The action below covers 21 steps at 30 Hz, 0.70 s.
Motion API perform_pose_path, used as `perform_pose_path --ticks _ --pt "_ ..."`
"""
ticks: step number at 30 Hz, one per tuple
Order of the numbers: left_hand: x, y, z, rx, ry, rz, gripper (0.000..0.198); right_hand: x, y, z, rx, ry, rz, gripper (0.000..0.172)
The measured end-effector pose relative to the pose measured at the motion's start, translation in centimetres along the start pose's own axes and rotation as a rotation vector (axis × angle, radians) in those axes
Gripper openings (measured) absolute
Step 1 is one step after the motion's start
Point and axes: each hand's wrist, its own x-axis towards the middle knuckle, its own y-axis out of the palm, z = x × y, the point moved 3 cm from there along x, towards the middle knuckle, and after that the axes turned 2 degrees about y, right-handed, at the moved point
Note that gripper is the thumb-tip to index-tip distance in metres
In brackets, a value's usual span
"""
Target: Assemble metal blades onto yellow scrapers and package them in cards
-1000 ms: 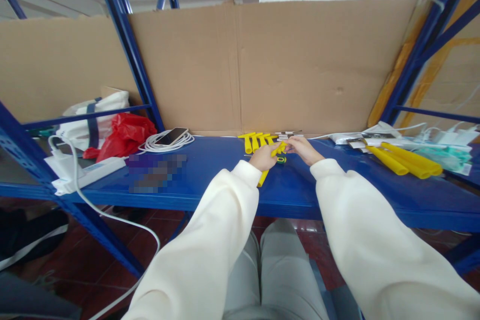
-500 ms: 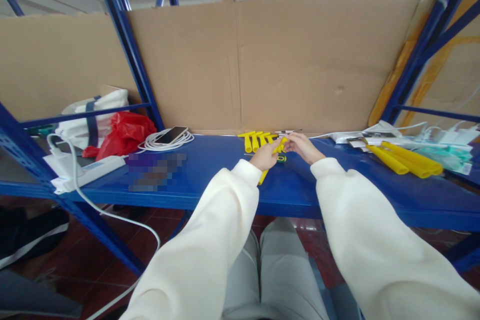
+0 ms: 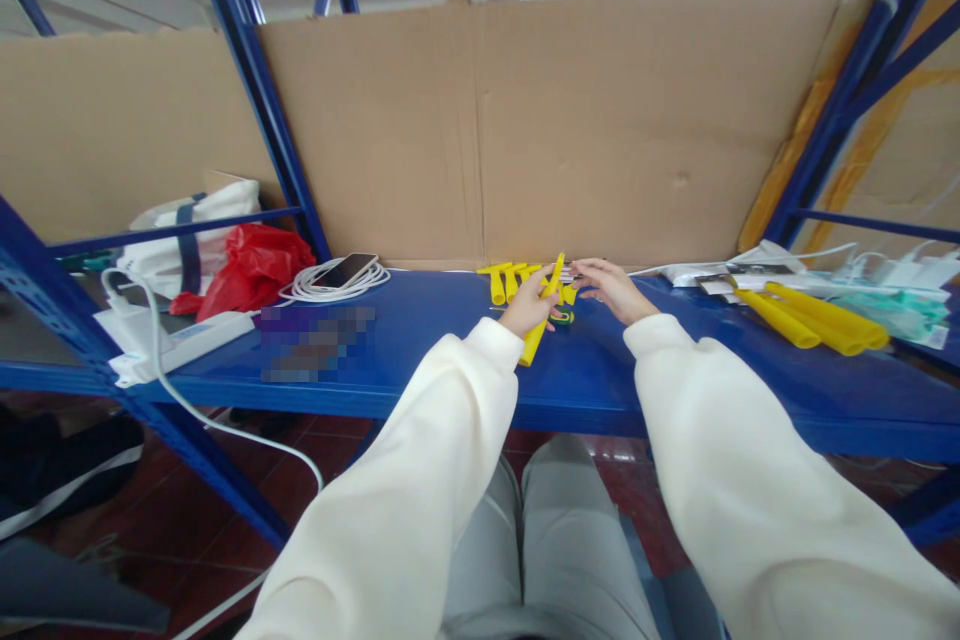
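Observation:
My left hand [image 3: 529,308] is closed round a yellow plastic tube [image 3: 543,318], which tilts upward with its top end near the cardboard. My right hand [image 3: 613,288] hovers just right of the tube's top. Its fingers are slightly apart, hold nothing, and point at some small pale parts [image 3: 576,272] at the back of the blue shelf [image 3: 427,340]. A row of short yellow tubes [image 3: 508,278] lies just left of my hands. A small green and black piece [image 3: 559,317] rests under the held tube.
Longer yellow tubes [image 3: 810,318] and white packets lie to the right. A phone [image 3: 345,270] sits on a coiled white cable [image 3: 315,290]. A red bag [image 3: 251,265], a white bag [image 3: 187,225] and a power strip [image 3: 180,345] are at the left. Cardboard [image 3: 600,120] backs the shelf.
My left hand has swung the yellow tube from lying nearly flat to steeply tilted. My right hand has left the tube's tip and moved slightly right and back.

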Motion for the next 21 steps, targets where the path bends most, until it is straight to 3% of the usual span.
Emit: perform_pose_path --ticks 3,8,12,21 --pt "-0.2 -0.2 -0.2 -0.118 -0.041 -0.027 0.068 0.6 -1.7 -0.7 -0.450 0.026 -0.202 0.018" --pt "0.1 -0.7 0.0 -0.208 -0.084 -0.112 0.068 0.3 -3.5 -1.4 -1.007 0.157 -0.243 0.035" --pt "0.1 -1.0 -0.1 -0.264 -0.118 -0.149 0.069 -0.4 -3.9 -1.3 -1.146 0.232 -0.206 0.035" --pt "0.1 -1.0 -0.2 -0.404 -0.146 -0.107 0.066 -0.3 -3.9 -1.8 -1.189 0.250 -0.121 0.032"
